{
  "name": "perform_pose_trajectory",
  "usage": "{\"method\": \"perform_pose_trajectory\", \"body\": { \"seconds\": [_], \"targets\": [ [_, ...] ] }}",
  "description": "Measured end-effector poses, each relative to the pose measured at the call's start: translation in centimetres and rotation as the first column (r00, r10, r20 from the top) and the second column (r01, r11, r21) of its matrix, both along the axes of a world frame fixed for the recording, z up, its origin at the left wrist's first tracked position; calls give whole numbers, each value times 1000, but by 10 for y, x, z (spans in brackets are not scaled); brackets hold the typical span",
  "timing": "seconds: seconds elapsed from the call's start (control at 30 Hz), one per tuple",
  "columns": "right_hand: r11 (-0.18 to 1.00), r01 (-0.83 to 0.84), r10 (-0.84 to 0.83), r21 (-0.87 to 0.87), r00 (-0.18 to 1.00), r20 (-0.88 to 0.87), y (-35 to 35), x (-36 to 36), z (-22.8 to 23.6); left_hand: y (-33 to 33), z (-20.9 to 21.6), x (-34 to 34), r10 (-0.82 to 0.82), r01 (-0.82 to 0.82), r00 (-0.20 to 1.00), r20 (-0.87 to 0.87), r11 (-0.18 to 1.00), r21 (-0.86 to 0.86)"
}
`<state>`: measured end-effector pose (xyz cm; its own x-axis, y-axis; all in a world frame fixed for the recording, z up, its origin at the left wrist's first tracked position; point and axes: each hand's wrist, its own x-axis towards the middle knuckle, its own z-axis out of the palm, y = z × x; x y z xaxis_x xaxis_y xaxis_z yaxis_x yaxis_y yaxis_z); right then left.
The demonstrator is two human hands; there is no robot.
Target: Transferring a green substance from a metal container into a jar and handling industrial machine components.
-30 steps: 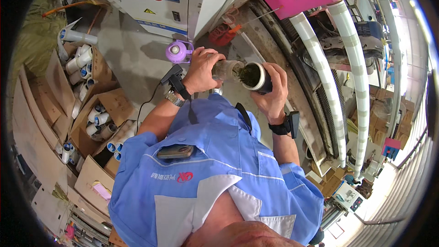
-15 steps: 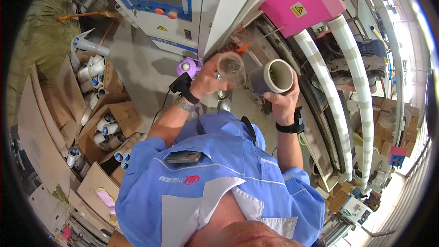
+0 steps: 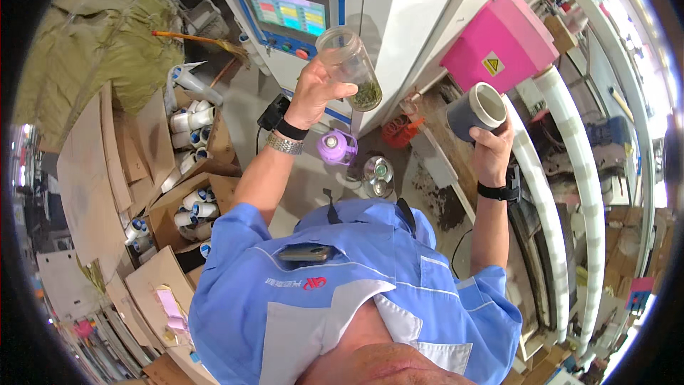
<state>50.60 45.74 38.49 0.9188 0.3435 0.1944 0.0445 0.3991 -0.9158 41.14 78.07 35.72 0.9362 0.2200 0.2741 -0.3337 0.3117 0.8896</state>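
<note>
The person wears a blue shirt (image 3: 356, 257) and holds one thing in each hand. The left hand (image 3: 315, 93) wraps around a clear jar (image 3: 352, 65), with the thumb across its side. The jar tilts, and small green bits (image 3: 367, 94) lie together at its low end. It is up in front of a big white machine (image 3: 399, 28) with a lit screen (image 3: 285, 8). The right hand (image 3: 493, 146) is closed around a dark cup (image 3: 463, 120) with a pale rim. The cup leans a little, and its open top faces up. The jar and the cup are well apart. Below them, a purple bottle (image 3: 333, 148) is on the floor (image 3: 293, 196), near a shiny metal thing. A pink box (image 3: 499, 39) is just behind the cup.
</note>
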Motion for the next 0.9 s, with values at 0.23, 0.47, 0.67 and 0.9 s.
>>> {"method": "perform_pose_trajectory", "body": {
  "seconds": [0.23, 0.47, 0.67, 0.9],
  "targets": [
    [992, -106, 107, -62, 994, 7, -15, 42, 1, -23, 36, 8, 159, -158, 987, -3, 983, 95],
    [983, -166, 168, -72, 985, 23, -34, 62, 10, -52, 37, 24, 238, -228, 968, -75, 966, 121],
    [919, -42, 191, -392, 917, 350, -22, 64, 34, -78, 17, 20, 435, -354, 899, 60, 636, 686],
    [716, 299, 347, -631, 632, 693, -14, 55, 20, -113, -49, 12, 417, -248, 907, 53, 427, 870]
  ]
}}
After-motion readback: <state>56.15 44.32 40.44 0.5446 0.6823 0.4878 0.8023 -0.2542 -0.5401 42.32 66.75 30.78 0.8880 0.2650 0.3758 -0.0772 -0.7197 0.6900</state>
